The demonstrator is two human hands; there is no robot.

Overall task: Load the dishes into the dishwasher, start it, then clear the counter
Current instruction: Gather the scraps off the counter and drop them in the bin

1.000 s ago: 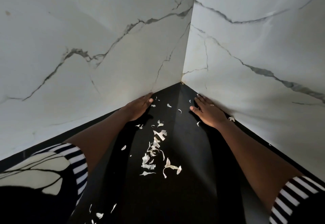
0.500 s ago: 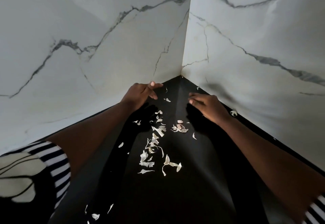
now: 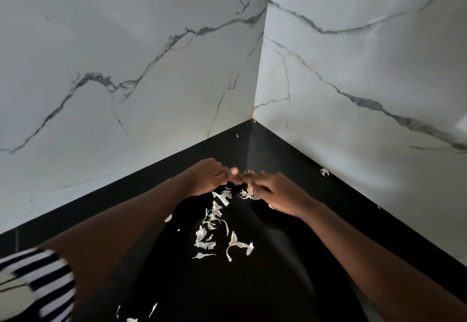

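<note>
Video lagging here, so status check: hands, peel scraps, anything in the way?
Left hand, right hand fingertips meeting on counter, grip blurred. Peel scraps trail toward the person. Stray scrap at right wall. Nothing blocking.

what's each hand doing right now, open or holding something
Left hand: cupped over the peels, grip cannot be told.
Right hand: cupped over the peels too, fingertips by the left's; cannot be told.

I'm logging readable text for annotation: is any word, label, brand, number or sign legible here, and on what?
None can be read. The marble walls show only grey veins, the black counter only pale peel scraps, and the striped sleeve bears a pattern, no lettering.
</note>
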